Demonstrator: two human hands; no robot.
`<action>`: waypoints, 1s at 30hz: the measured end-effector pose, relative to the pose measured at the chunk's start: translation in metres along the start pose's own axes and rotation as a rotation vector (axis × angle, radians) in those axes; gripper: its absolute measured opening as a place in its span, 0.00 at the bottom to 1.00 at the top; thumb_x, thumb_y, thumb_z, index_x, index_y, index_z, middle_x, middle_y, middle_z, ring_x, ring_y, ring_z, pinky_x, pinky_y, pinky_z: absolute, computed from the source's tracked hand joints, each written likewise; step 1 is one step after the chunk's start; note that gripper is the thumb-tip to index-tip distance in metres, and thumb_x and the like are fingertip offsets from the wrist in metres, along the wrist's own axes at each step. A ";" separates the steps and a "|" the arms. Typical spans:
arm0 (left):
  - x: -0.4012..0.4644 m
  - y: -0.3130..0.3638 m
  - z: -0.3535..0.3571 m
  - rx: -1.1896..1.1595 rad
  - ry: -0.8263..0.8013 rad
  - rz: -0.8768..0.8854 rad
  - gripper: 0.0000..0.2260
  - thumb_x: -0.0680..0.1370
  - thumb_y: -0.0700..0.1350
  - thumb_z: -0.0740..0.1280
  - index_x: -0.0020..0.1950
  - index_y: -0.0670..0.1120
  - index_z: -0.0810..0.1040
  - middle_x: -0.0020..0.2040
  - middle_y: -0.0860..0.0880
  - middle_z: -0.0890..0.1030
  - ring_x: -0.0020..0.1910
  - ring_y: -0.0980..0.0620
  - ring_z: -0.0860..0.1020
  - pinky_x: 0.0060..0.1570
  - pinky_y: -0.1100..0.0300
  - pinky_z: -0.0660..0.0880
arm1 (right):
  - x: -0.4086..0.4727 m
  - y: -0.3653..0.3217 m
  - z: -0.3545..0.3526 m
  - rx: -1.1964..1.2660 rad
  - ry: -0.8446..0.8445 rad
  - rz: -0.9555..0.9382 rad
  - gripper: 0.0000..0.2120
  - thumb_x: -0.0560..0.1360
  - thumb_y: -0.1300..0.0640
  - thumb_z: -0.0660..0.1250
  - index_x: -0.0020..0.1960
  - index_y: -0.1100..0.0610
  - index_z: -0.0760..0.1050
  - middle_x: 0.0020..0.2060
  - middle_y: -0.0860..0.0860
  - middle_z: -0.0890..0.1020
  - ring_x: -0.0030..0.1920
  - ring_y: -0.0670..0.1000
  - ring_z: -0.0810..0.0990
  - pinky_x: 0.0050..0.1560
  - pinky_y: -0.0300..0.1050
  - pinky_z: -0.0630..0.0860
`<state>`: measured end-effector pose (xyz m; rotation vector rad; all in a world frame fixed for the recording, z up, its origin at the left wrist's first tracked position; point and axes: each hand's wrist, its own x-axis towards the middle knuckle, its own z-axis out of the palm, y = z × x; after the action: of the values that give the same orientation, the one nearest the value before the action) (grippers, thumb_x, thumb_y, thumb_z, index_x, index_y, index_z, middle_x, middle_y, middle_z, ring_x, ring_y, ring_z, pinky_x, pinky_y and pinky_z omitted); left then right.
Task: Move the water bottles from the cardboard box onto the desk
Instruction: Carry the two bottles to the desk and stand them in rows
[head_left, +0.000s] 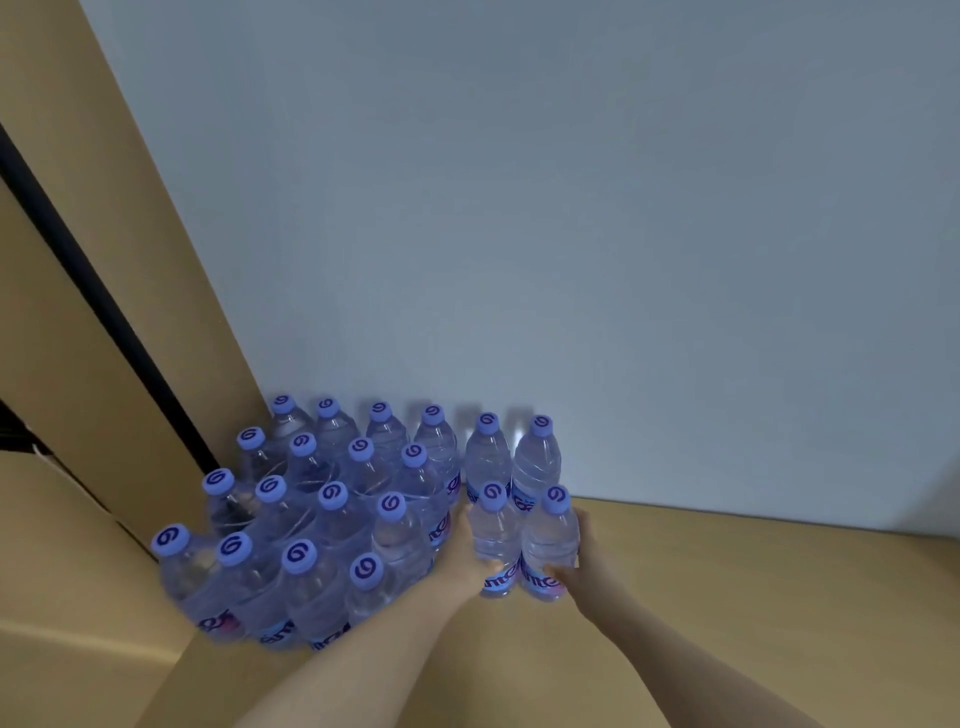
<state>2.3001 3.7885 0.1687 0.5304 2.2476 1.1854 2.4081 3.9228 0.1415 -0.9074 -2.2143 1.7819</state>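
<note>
Two bottles upright on the desk (753, 597), side by side and touching — left hand (462, 561) wrapped round the left bottle (493, 540), right hand (587, 561) gripping the right bottle (550, 540). Just behind, two more bottles (511, 467) against the wall (571, 208). To the left, a tight block of upright bottles (322, 519) — purple caps, blue labels. Cardboard box (62, 571) at the near left.

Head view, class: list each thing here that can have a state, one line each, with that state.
Left hand: grips the left bottle.
Right hand: grips the right bottle.
Left bottle: upright, capped, in front of the back pair.
Right bottle: upright, capped, beside the left bottle.
Block of bottles: upright, capped, standing in rows on the desk.
</note>
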 end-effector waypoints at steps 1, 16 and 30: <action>0.003 0.000 -0.001 -0.014 -0.005 -0.015 0.33 0.73 0.35 0.70 0.75 0.42 0.58 0.70 0.45 0.69 0.68 0.46 0.70 0.69 0.51 0.66 | 0.003 0.000 0.002 -0.002 0.001 0.001 0.23 0.73 0.68 0.64 0.55 0.40 0.66 0.53 0.44 0.78 0.52 0.44 0.78 0.44 0.35 0.73; 0.030 -0.010 0.021 -0.181 0.316 -0.259 0.23 0.78 0.38 0.64 0.71 0.40 0.61 0.62 0.42 0.75 0.60 0.43 0.74 0.55 0.56 0.68 | 0.031 -0.006 0.031 -0.105 0.103 0.000 0.26 0.75 0.65 0.63 0.68 0.47 0.61 0.57 0.47 0.76 0.49 0.42 0.77 0.37 0.32 0.70; 0.031 -0.021 0.014 -0.014 0.205 -0.287 0.15 0.81 0.43 0.61 0.63 0.36 0.68 0.58 0.38 0.77 0.57 0.42 0.76 0.51 0.57 0.70 | 0.036 -0.004 0.039 -0.201 0.101 0.150 0.14 0.78 0.58 0.65 0.58 0.61 0.63 0.56 0.56 0.72 0.47 0.52 0.75 0.37 0.40 0.69</action>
<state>2.2834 3.8036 0.1360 0.0756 2.3850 1.1476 2.3590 3.9093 0.1255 -1.2054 -2.3472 1.5512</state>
